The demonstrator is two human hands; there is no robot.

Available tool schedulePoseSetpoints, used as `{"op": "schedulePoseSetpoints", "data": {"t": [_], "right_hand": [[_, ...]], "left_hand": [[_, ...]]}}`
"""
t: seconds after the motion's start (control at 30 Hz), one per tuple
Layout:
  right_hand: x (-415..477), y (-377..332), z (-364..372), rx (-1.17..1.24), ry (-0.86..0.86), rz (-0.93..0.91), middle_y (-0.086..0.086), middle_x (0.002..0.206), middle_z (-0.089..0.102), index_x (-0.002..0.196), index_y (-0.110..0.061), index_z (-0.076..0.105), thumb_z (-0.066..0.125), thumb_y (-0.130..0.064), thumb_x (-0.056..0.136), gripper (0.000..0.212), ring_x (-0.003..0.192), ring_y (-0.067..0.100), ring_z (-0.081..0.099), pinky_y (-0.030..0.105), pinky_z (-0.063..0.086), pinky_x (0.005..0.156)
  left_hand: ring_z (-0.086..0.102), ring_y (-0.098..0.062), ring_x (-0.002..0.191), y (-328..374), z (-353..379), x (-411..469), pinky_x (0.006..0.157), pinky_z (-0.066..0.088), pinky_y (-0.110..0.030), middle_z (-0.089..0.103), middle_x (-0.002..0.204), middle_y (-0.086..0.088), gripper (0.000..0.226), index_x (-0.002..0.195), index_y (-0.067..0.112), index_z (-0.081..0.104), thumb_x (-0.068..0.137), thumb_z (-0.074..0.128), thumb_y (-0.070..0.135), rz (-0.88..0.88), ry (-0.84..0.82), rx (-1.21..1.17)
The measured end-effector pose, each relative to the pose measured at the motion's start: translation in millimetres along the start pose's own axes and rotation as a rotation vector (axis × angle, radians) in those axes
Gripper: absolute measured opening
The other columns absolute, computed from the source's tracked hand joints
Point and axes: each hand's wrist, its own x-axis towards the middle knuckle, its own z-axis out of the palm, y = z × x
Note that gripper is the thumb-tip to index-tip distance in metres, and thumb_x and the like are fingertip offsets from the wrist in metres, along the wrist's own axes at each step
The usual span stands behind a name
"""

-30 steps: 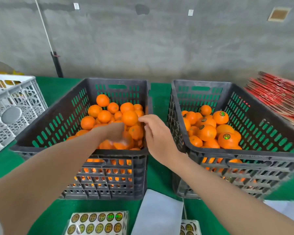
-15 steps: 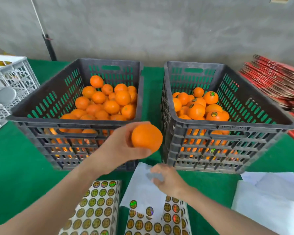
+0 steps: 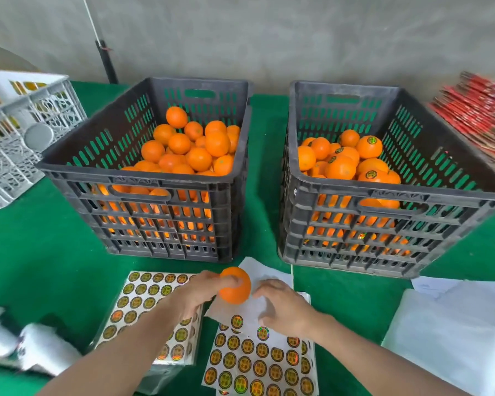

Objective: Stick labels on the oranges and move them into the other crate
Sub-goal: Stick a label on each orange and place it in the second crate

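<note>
Green counter [image 3: 40, 247], two crates, one orange [image 3: 236, 291] held between the hands

On the counter stand the left crate [image 3: 143, 174] of bare oranges [image 3: 189, 147] and the right crate [image 3: 383, 192] of labelled oranges [image 3: 369, 147], with a label sheet [image 3: 257, 364] nearer the person. Over that sheet the left hand [image 3: 195, 292] grips the orange, fingers curled round it. The right hand [image 3: 286, 308] sits just to the orange's right, fingers curled; whether they pinch a label cannot be told. Likely the label comes from the right.

White lattice crate [image 3: 26, 132] far left, red flat stack [image 3: 480, 110] far right, white sheets [image 3: 455, 332] on green cloth [image 3: 40, 252], grey wall [image 3: 269, 32]
</note>
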Motion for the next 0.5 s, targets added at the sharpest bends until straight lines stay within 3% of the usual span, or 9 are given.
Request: {"op": "schedulePoseSetpoints", "data": {"t": [0.07, 0.2, 0.4, 0.5], "right_hand": [[-5, -1, 3, -0.001, 0.085, 0.001, -0.005, 0.138, 0.039, 0.126, -0.020, 0.052, 0.057, -0.025, 0.088, 0.039, 0.134, 0.009, 0.024, 0.020, 0.011, 0.113], [-17, -21, 9, 0.104, 0.319, 0.057, -0.009, 0.109, 0.051, 0.104, -0.023, 0.065, 0.058, -0.038, 0.086, 0.025, 0.111, 0.009, 0.043, 0.025, 0.033, 0.102], [-25, -32, 9, 0.016, 0.391, 0.135, -0.010, 0.115, 0.053, 0.114, -0.024, 0.061, 0.051, -0.041, 0.090, 0.031, 0.114, 0.007, 0.043, 0.020, 0.030, 0.098], [-31, -33, 9, -0.014, 0.466, 0.120, -0.005, 0.114, 0.058, 0.115, -0.018, 0.063, 0.054, -0.037, 0.091, 0.031, 0.112, 0.013, 0.048, 0.023, 0.033, 0.097]], "left_hand": [[0.060, -0.029, 0.107, 1, 4, 1, 0.095, 0.047, -0.041, 0.063, 0.116, -0.015, 0.088, 0.125, 0.003, 0.050, 0.053, 0.074, 0.048, 0.030, 0.003, -0.060], [0.067, -0.031, 0.090, 1, 17, -4, 0.081, 0.055, -0.040, 0.069, 0.104, -0.023, 0.065, 0.114, -0.005, 0.057, 0.065, 0.080, 0.030, 0.109, -0.080, -0.324], [0.065, -0.036, 0.090, 0, 35, -4, 0.081, 0.054, -0.045, 0.066, 0.108, -0.028, 0.054, 0.116, -0.007, 0.055, 0.075, 0.068, 0.025, 0.105, -0.053, -0.537], [0.070, -0.032, 0.081, -2, 39, -5, 0.067, 0.057, -0.039, 0.071, 0.096, -0.022, 0.061, 0.114, -0.004, 0.054, 0.066, 0.069, 0.031, 0.113, -0.038, -0.649]]}}
